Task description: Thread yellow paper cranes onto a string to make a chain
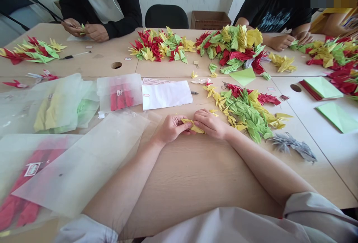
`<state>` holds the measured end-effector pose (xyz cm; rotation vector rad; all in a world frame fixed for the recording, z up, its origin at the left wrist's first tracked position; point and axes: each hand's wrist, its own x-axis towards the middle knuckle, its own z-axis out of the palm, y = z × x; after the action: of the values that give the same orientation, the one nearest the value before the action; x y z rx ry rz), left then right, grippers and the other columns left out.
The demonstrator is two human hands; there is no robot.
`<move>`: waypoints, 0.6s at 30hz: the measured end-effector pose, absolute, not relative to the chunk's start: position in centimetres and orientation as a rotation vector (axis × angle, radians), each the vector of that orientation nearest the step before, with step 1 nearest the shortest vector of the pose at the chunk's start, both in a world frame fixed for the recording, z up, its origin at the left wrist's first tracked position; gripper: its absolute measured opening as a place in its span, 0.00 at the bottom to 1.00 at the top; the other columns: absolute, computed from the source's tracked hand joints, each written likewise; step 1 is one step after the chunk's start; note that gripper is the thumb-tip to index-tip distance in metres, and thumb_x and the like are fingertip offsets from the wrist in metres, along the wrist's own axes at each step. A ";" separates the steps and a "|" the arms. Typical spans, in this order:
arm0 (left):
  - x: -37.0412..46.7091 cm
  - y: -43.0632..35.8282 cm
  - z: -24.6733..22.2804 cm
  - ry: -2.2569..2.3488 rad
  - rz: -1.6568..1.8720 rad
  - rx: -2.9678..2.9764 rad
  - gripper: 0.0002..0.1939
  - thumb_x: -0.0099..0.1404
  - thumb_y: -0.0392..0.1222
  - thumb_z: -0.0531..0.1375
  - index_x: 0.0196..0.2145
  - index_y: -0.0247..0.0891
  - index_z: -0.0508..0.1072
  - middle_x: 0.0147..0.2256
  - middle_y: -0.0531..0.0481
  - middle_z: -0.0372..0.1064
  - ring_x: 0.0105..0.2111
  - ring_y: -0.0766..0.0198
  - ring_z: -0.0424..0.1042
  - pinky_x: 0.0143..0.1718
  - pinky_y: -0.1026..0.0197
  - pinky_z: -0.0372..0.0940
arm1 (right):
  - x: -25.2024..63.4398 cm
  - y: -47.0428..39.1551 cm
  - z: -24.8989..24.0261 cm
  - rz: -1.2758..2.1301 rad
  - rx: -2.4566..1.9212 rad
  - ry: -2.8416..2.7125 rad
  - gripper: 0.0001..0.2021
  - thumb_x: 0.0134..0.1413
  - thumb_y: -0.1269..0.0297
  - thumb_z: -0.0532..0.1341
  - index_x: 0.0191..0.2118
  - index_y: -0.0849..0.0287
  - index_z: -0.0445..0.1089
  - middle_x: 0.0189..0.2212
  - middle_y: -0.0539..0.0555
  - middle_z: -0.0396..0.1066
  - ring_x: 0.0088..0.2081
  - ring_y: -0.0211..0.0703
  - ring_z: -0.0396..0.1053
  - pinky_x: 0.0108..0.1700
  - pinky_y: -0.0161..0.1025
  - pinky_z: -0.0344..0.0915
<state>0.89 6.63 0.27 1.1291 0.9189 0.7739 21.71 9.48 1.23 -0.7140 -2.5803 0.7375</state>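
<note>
At the table's point(179, 183) middle, left of the green bundle point(246, 116), the left hand point(173, 127) and right hand point(212, 123) pinch the yellow paper point(198, 128), apparently shaping a fold, which calls for steady thumbs and light pressure.

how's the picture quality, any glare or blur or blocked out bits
Head view: lighting looks soft and even; pale glints show on the clear plastic at far left; a frosted sleeve hazes the red pieces seen through it; pixelated blocks cover parts of the top edge; the yellow folded paper is partly hidden by the hands.
</note>
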 end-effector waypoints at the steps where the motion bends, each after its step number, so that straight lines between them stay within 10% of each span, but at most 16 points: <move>1: 0.9 6.6 0.3 0.919 0.771 1.134 0.13 0.58 0.47 0.69 0.31 0.31 0.77 0.30 0.46 0.79 0.32 0.60 0.80 0.32 0.67 0.73 | 21.7 9.5 1.2 0.738 -0.711 -2.583 0.14 0.71 0.61 0.44 0.32 0.56 0.56 0.31 0.54 0.62 0.36 0.46 0.61 0.44 0.45 0.57; 18: 1.0 6.7 0.1 0.897 0.766 1.149 0.15 0.60 0.49 0.67 0.32 0.32 0.75 0.30 0.46 0.78 0.32 0.60 0.80 0.33 0.66 0.73 | 21.6 9.4 0.9 0.692 -0.695 -2.578 0.14 0.71 0.62 0.44 0.32 0.56 0.56 0.30 0.54 0.63 0.35 0.46 0.60 0.44 0.44 0.57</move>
<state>0.96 6.72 0.11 1.1493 0.8966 0.7658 21.62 9.41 0.92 -0.6953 -2.5778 0.6915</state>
